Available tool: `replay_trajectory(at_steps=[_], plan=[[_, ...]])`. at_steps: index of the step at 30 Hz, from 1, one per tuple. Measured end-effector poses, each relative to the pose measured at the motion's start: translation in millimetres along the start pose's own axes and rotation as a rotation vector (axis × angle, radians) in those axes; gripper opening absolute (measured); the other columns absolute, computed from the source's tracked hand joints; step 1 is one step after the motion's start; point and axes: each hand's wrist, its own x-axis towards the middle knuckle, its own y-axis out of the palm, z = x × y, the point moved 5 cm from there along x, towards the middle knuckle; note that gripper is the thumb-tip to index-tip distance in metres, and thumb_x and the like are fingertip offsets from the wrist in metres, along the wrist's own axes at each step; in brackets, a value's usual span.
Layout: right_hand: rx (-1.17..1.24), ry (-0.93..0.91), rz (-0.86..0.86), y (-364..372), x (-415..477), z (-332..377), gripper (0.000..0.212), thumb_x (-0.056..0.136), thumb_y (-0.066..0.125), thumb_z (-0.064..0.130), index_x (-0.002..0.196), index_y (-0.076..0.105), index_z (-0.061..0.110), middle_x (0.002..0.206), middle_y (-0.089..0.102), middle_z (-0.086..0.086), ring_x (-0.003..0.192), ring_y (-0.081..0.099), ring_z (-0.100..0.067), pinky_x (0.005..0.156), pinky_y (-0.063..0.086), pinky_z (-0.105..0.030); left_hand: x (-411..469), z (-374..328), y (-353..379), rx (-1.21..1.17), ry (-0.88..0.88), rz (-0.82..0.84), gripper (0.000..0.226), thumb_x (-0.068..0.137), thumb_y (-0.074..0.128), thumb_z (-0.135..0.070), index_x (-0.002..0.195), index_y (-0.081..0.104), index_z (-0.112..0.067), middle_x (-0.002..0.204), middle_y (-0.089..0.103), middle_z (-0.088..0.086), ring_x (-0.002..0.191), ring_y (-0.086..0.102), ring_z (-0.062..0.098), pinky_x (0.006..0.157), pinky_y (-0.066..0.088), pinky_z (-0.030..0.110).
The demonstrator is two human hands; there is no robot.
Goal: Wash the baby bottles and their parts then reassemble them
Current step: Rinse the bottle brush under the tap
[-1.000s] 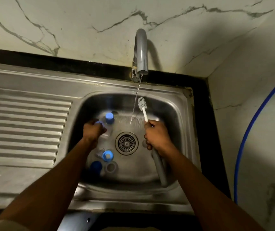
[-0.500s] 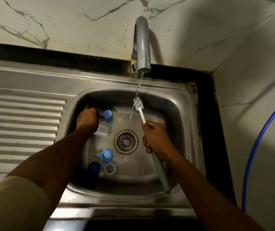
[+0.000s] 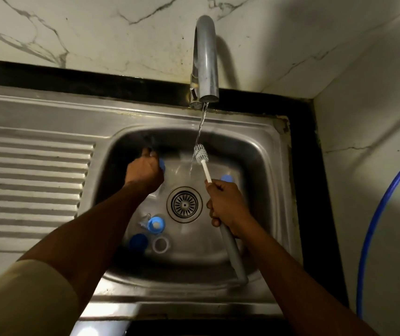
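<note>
Left hand (image 3: 144, 169) curled round the blue-collared bottle (image 3: 162, 165) at the sink's (image 3: 266, 151) far-left wall, right hand (image 3: 225, 202) fisted on the brush (image 3: 205, 169) under the stream (image 3: 199, 132): I'd tilt the bottle's mouth towards those bristles first.

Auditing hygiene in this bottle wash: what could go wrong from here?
The blue collar and clear ring lie loose on the sink floor beside the drain, so runoff may soil them. Water from the tap hits the brush held by the right hand and may splash.
</note>
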Motion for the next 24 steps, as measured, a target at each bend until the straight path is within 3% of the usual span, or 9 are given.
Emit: replay_trajectory(at_steps=[2, 6, 10, 12, 14, 16, 18, 21, 24], plan=[[0.004, 0.007, 0.001, -1, -1, -1, 0.024, 0.105, 0.046, 0.03, 0.121, 0.06, 0.02, 0.063, 0.049, -0.002, 0.039, 0.041, -0.006, 0.037, 0.038, -0.022, 9, -2, 10, 0.057, 0.008, 0.056, 0.053, 0.098, 0.055, -0.029, 0.147, 0.041, -0.015, 0.141, 0.049, 0.016, 0.114, 0.06, 0.038, 0.089, 0.05, 0.045], [-0.011, 0.018, -0.004, -1, -3, -5, 0.027, 0.105, 0.047, 0.032, 0.126, 0.058, 0.02, 0.064, 0.05, -0.001, 0.04, 0.042, -0.005, 0.038, 0.039, -0.021, 23, 2, 24, 0.108, -0.004, 0.138, 0.038, 0.098, 0.056, -0.027, 0.135, 0.054, -0.016, 0.129, 0.06, 0.014, 0.111, 0.063, 0.035, 0.089, 0.051, 0.044], [-0.013, 0.029, 0.011, 0, -4, -9, 0.028, 0.105, 0.046, 0.033, 0.129, 0.056, 0.022, 0.065, 0.051, 0.0, 0.039, 0.043, -0.004, 0.038, 0.039, -0.022, 24, 7, 22, -0.002, -0.031, 0.063, 0.027, 0.096, 0.06, -0.029, 0.12, 0.063, -0.016, 0.12, 0.065, 0.013, 0.105, 0.064, 0.034, 0.086, 0.051, 0.042], [-0.016, 0.036, 0.012, 1, -5, -11, 0.029, 0.104, 0.046, 0.034, 0.129, 0.056, 0.021, 0.064, 0.051, 0.001, 0.039, 0.043, -0.004, 0.038, 0.039, -0.022, 20, 7, 19, -0.232, -0.057, 0.02, 0.03, 0.095, 0.065, -0.028, 0.121, 0.065, -0.014, 0.118, 0.066, 0.013, 0.106, 0.064, 0.033, 0.088, 0.05, 0.04], [-0.008, 0.046, 0.022, 0, -8, -12, 0.028, 0.105, 0.045, 0.033, 0.127, 0.057, 0.021, 0.064, 0.049, 0.0, 0.039, 0.041, -0.004, 0.038, 0.038, -0.021, 14, 4, 14, -0.661, -0.114, -0.03, 0.029, 0.094, 0.068, -0.021, 0.122, 0.066, -0.014, 0.114, 0.068, 0.012, 0.107, 0.064, 0.03, 0.09, 0.052, 0.038], [0.019, 0.057, 0.036, -1, -15, -11, 0.025, 0.105, 0.045, 0.031, 0.122, 0.059, 0.02, 0.062, 0.047, 0.0, 0.038, 0.039, -0.005, 0.038, 0.035, -0.02, 8, -5, 11, -1.167, -0.208, 0.017, 0.018, 0.098, 0.063, -0.013, 0.113, 0.067, -0.023, 0.106, 0.067, 0.007, 0.102, 0.062, 0.026, 0.081, 0.053, 0.031], [0.043, 0.065, 0.071, -3, -24, -10, 0.024, 0.105, 0.044, 0.029, 0.117, 0.061, 0.017, 0.06, 0.045, 0.0, 0.038, 0.037, -0.005, 0.038, 0.033, -0.02, 1, -17, 8, -1.495, -0.314, 0.118, 0.015, 0.101, 0.056, -0.016, 0.106, 0.066, -0.025, 0.104, 0.067, 0.008, 0.095, 0.062, 0.024, 0.074, 0.051, 0.028], [0.068, 0.059, 0.127, -6, -41, -6, 0.024, 0.105, 0.044, 0.026, 0.114, 0.062, 0.014, 0.059, 0.045, 0.001, 0.038, 0.035, -0.005, 0.038, 0.031, -0.019, -10, -36, 5, -1.872, -0.426, 0.276, 0.016, 0.103, 0.05, -0.018, 0.107, 0.064, -0.01, 0.102, 0.066, 0.013, 0.09, 0.065, 0.024, 0.074, 0.058, 0.033], [0.127, 0.039, 0.18, -8, -60, 4, 0.025, 0.106, 0.044, 0.028, 0.12, 0.062, 0.016, 0.059, 0.042, 0.0, 0.039, 0.032, -0.006, 0.037, 0.028, -0.017, -15, -55, -4, -2.031, -0.407, 0.427, 0.028, 0.103, 0.048, -0.024, 0.113, 0.06, -0.001, 0.104, 0.067, 0.018, 0.085, 0.071, 0.025, 0.075, 0.062, 0.035]])
